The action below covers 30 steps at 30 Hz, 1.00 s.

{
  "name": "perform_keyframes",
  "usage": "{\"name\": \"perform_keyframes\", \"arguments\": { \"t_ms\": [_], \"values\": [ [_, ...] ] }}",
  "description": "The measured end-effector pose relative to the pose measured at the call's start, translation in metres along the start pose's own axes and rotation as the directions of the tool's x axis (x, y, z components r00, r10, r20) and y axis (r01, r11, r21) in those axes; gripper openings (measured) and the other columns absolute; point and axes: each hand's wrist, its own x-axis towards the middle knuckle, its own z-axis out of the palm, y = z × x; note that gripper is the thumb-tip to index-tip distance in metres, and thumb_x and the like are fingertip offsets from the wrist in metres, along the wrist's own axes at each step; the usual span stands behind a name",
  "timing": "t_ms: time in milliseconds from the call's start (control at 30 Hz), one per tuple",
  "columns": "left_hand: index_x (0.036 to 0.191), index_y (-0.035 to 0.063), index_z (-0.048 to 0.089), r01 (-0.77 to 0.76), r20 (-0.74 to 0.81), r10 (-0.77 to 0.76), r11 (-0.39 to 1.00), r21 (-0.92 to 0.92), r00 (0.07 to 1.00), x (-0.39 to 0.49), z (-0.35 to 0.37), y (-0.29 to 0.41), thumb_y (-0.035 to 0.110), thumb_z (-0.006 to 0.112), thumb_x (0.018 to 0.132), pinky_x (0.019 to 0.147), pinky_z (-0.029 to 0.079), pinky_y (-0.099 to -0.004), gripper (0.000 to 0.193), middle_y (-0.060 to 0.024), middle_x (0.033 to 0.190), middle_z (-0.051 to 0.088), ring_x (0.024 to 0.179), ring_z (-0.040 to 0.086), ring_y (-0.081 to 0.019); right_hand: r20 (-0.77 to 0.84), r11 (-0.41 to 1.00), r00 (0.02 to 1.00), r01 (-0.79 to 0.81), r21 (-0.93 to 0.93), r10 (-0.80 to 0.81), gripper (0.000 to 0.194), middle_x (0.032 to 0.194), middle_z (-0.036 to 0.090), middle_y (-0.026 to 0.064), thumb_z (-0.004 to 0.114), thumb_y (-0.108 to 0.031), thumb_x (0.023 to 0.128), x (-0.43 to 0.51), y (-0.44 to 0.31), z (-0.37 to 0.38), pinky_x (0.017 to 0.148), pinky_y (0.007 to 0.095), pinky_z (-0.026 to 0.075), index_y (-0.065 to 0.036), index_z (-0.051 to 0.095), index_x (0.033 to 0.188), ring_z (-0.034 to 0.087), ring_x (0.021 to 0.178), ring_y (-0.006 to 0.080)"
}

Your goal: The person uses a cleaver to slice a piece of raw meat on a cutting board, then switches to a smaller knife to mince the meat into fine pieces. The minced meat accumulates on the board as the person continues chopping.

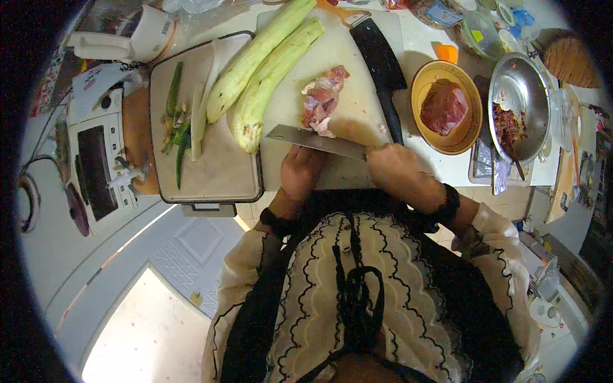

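Note:
My right hand (395,163) is closed around the handle of a cleaver, whose broad steel blade (318,142) points left across the white cutting board (287,172). Just below the blade is my left hand (302,165), its fingers curled; whether they hold anything is hidden. Raw meat pieces (325,98) lie on the board beyond the blade, the nearest pale bit beside its edge. Two peeled long green gourds (278,81) rest at the left, across the board and a tray. A black knife (380,60) lies along the board's right side.
The dark-rimmed tray (215,191) at left bears green vegetable pieces (177,115). To the right are a brown bowl (416,91) with a lump of raw meat (444,109) and a steel bowl (522,76) with minced food. A peeler (342,12) lies at the back.

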Motion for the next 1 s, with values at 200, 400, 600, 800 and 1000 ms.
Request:
{"name": "perform_keyframes", "arguments": {
  "t_ms": [200, 400, 600, 800, 1000],
  "values": [
    [0.084, 0.005, 0.066, 0.064, 0.005, -0.064, 0.994, -0.094, 0.998, 0.0, -0.005, 0.003, 0.003, 0.066, 0.066, 0.076, 0.053, -0.0366, 0.018, -0.0091, 0.098, 0.062, 0.095, 0.06, -0.0305, 0.169, 0.989, 0.975, -0.142, -0.037, 0.146, 0.011, 0.068, 0.064, 0.0202, 0.054, -0.005, 0.078, -0.032, 0.008, -0.021, 0.058, 0.0452, 0.054, 0.002, 0.062, 0.083, 0.066, 0.064, 0.0358],
    [0.092, 0.0061, 0.066, -0.029, -0.042, 0.027, 0.998, -0.058, 0.999, -0.003, 0.001, 0.003, 0.005, 0.067, 0.069, 0.079, 0.052, -0.0354, 0.023, -0.0078, 0.102, 0.06, 0.099, 0.059, -0.03, -0.072, 0.998, 0.997, -0.003, -0.069, -0.002, 0.014, 0.069, 0.066, 0.016, 0.057, -0.01, 0.079, -0.003, 0.002, 0.001, 0.056, 0.0405, 0.056, -0.003, 0.068, 0.074, 0.068, 0.064, 0.0293],
    [0.098, 0.0072, 0.064, 0.019, 0.037, -0.019, 1.0, 0.01, 0.999, -0.008, 0.0, 0.003, 0.008, 0.065, 0.071, 0.083, 0.051, -0.0345, 0.027, -0.0077, 0.105, 0.059, 0.101, 0.058, -0.0293, 0.069, 0.984, 0.982, -0.174, -0.024, 0.176, 0.012, 0.075, 0.065, 0.0203, 0.056, -0.008, 0.076, -0.048, 0.022, -0.013, 0.062, 0.0435, 0.056, 0.0, 0.065, 0.078, 0.067, 0.07, 0.0359],
    [0.099, 0.0068, 0.063, 0.068, 0.06, -0.07, 0.997, 0.029, 0.996, -0.01, 0.001, 0.003, 0.008, 0.065, 0.072, 0.084, 0.051, -0.0355, 0.027, -0.0078, 0.104, 0.059, 0.1, 0.058, -0.0298, 0.098, 0.982, 0.978, -0.186, 0.038, 0.182, 0.013, 0.075, 0.065, 0.0216, 0.054, -0.008, 0.077, -0.057, 0.01, -0.02, 0.063, 0.0443, 0.056, -0.001, 0.065, 0.08, 0.067, 0.07, 0.0362],
    [0.095, 0.0059, 0.065, 0.013, -0.042, -0.017, 0.995, -0.095, 0.999, -0.007, -0.002, -0.002, 0.006, 0.069, 0.069, 0.082, 0.052, -0.0367, 0.027, -0.0082, 0.104, 0.061, 0.098, 0.059, -0.0305, 0.167, 0.99, 0.976, -0.142, 0.02, 0.137, 0.012, 0.074, 0.065, 0.0208, 0.055, -0.007, 0.076, -0.038, 0.009, -0.017, 0.062, 0.0435, 0.056, 0.0, 0.064, 0.079, 0.067, 0.07, 0.0351]
  ]
}}
